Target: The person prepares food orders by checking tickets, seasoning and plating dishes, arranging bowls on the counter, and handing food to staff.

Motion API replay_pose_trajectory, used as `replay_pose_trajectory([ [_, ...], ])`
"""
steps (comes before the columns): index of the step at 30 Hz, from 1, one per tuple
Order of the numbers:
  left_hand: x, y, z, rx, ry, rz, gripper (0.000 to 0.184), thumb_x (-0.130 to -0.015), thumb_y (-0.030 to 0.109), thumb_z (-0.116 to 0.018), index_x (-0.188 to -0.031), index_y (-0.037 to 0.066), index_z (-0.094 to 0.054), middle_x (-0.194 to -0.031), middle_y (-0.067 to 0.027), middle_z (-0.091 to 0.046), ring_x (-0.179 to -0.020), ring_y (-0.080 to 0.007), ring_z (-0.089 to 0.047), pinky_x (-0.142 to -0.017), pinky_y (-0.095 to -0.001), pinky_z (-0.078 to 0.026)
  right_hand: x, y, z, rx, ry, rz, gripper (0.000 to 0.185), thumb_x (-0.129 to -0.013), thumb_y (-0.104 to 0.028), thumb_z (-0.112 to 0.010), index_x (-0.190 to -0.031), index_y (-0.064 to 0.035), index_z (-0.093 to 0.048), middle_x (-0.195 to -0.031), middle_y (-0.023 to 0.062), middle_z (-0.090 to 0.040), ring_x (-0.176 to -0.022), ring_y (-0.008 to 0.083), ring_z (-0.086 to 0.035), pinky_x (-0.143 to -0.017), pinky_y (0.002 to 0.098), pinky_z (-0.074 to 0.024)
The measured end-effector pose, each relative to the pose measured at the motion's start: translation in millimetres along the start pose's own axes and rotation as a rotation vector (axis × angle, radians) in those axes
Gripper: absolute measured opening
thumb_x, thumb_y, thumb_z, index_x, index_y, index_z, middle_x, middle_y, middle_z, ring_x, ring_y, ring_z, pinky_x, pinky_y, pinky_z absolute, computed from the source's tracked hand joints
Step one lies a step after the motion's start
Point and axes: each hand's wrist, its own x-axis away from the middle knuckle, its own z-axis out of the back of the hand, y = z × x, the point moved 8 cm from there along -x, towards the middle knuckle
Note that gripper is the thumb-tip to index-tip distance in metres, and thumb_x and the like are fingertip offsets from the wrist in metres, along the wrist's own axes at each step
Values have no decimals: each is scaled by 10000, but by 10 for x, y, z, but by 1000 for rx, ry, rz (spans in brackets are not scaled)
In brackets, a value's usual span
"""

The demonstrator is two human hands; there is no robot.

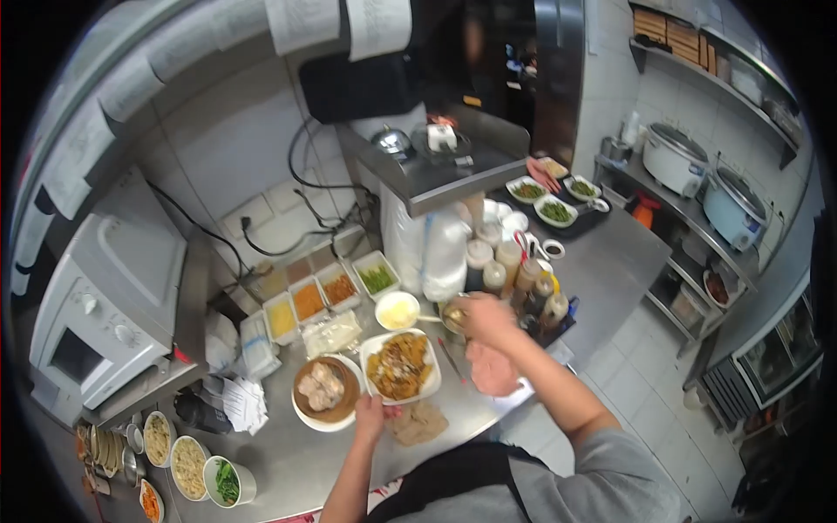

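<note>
A square white plate (438, 370) heaped with brown and yellow food sits on the steel counter. My left hand (370, 418) is closed on its near left corner. Over a small round metal container (452, 319) is my right hand (485, 319), fingers bent together at its opening; what they hold, if anything, is hidden. Beside the plate, a wooden steamer (355, 389) with pale dumplings rests on a white dish (305, 419). A white bowl (386, 301) of yellow-white food stands behind the plate. A pink cloth (493, 370) lies below my right forearm, and a brown cloth (418, 424) near my left hand.
Topping trays (308, 299) line the wall side. Sauce bottles (506, 258) crowd the right of the metal container. Another person's hand (542, 174) is by small dishes of greens (556, 211) at the far end. A white microwave (113, 296) stands left; rice cookers (674, 159) are far right.
</note>
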Motion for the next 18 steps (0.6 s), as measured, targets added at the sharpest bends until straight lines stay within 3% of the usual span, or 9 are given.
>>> replay_pose_trajectory([
  [2,73,186,-126,-40,-64,5,260,-904,109,-316,-1076,-39,-443,-785,-155,-631,-576,-192,-622,-542,-282,-522,-10,596,192,256,86,-158,184,-781,-178,-525,-878,-126,-673,-904,149,-631,-804,317,-639,-663,423,-523],
  [3,104,267,-222,-18,-97,2,262,-903,100,-310,-1083,-37,-441,-792,-156,-631,-587,-195,-624,-552,-286,-528,-20,863,167,352,-37,-274,219,-756,-128,-551,-941,-123,-669,-949,171,-608,-854,329,-623,-711,431,-511],
  [6,220,453,-496,47,-176,11,273,-904,82,-301,-1115,-31,-432,-810,-160,-630,-618,-200,-630,-571,-298,-535,6,1212,105,454,-36,-258,162,-746,-59,-539,-827,-28,-676,-954,211,-616,-842,339,-638,-710,416,-526],
  [10,210,460,-762,128,-230,68,302,-907,80,-297,-1166,-15,-420,-821,-158,-625,-637,-201,-633,-595,-309,-537,9,1341,-4,389,5,-174,143,-730,-34,-558,-810,-12,-675,-890,215,-628,-794,349,-638,-705,409,-522],
  [11,219,495,-828,141,-267,68,321,-898,91,-328,-1186,-24,-410,-910,-171,-604,-661,-206,-628,-599,-302,-536,15,1350,-25,367,14,-142,131,-728,-30,-567,-797,-6,-676,-881,216,-631,-787,348,-640,-699,405,-523],
  [14,261,612,-953,104,-267,70,332,-895,67,-316,-1205,-21,-397,-921,-170,-601,-672,-208,-631,-612,-302,-540,78,1241,164,14,191,49,108,-714,0,-560,-763,1,-655,-812,225,-619,-737,376,-615,-669,431,-502],
  [18,208,653,-1023,-1,-308,11,379,-906,68,-300,-1275,-9,-336,-910,-161,-601,-684,-206,-638,-619,-303,-540,228,1183,114,5,292,34,81,-668,27,-579,-718,10,-640,-728,200,-609,-725,366,-597,-680,423,-480],
])
